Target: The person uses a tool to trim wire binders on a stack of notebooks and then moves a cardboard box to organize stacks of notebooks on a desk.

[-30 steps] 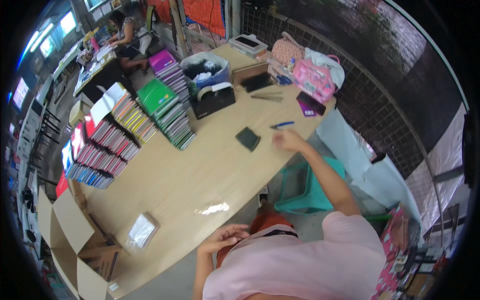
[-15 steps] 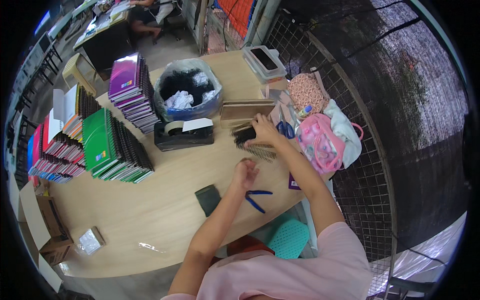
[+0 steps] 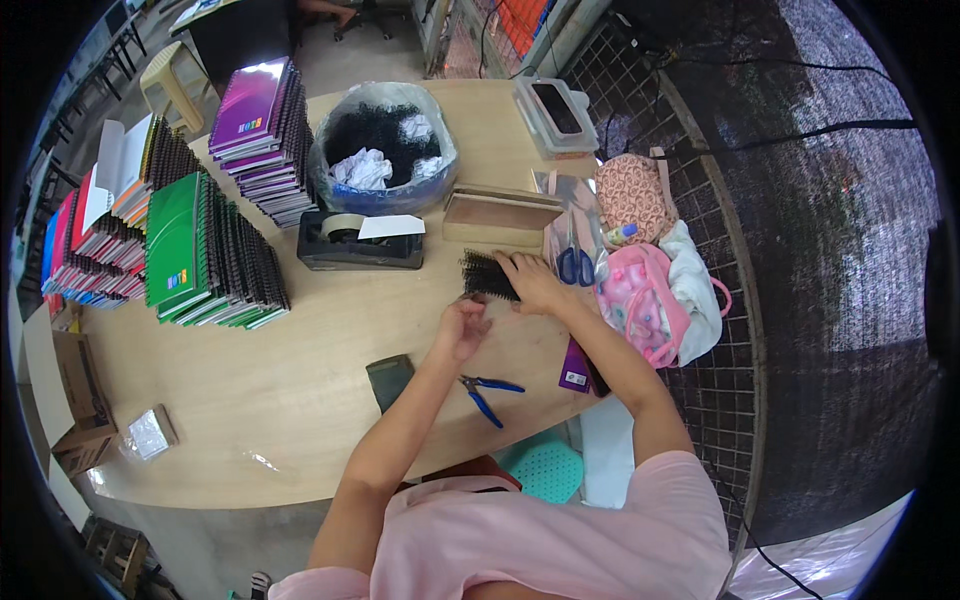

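Note:
A bundle of black spiral binding coils (image 3: 487, 275) lies on the table in front of me. My right hand (image 3: 535, 284) rests over its right end, fingers bent around the coils. Just below the bundle, my left hand (image 3: 462, 328) is closed with the fingertips together at the coils' lower edge; whatever is between them is too small to tell. Blue-handled pliers (image 3: 487, 390) lie spread on the table close to my left forearm. Beside that forearm is a dark green flat pouch-like piece (image 3: 389, 382), partly covered. A purple notebook (image 3: 576, 368) lies partly under my right forearm.
Stacks of spiral notebooks, green (image 3: 180, 245) and purple (image 3: 250, 105) among them, stand at left. A lined bin (image 3: 440, 170) holds black coils and crumpled paper. Nearby are a tape dispenser (image 3: 365, 253), cardboard holder (image 3: 500, 215), scissors (image 3: 575, 264), pink bag (image 3: 640, 300) and phone on a plastic box (image 3: 590, 125).
My right hand has settled over the coils, which now lie closer together; the loose ones below no longer show. My left hand has come closer to the bundle. The whole view has shifted.

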Tool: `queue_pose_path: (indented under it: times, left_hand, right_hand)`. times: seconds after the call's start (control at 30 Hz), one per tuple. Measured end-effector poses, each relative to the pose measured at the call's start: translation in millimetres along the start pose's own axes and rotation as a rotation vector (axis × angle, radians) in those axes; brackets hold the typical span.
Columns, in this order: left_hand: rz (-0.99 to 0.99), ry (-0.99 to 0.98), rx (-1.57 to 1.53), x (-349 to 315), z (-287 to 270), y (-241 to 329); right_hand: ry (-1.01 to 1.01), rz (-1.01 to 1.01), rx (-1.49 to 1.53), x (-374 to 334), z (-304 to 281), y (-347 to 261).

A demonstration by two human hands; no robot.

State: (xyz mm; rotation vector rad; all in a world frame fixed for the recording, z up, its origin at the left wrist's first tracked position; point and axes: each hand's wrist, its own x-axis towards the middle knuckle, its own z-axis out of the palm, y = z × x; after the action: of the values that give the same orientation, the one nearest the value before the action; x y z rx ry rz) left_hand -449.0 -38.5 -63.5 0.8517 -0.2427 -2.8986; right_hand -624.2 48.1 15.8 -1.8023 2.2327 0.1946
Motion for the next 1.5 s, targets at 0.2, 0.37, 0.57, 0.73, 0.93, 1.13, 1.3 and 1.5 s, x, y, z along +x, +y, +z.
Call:
queue_pose_path:
  times: [0.2,0.37,0.57,0.73,0.93,1.13,1.3,1.5]
  left_hand:
    - [-0.018,0.053,0.006,-3,11,2]
    - [0.086,0.015,0.120,-39,43,17]
    - [0.135,0.052,0.333,-51,58,39]
    - [0.449,0.022,0.891,-5,69,28]
    - [0.569,-0.126,1.269,55,92,-7]
    - [0.913,-0.201,1.241,101,132,-46]
    - [0.719,-0.192,1.047,148,124,-55]
    - [0.723,-0.222,1.168,135,136,-52]
  right_hand:
    - [0.210,0.094,0.022,23,25,10]
    - [0.615,0.030,0.373,13,21,23]
    - [0.827,0.221,1.480,7,-16,62]
    - [0.881,-0.289,2.377,-8,-16,120]
    - [0.839,-0.585,2.548,-20,6,132]
    - [0.901,-0.340,2.760,-31,9,142]
    - [0.976,-0.222,2.727,-35,17,141]
    - [1.234,-0.247,2.498,-50,28,149]
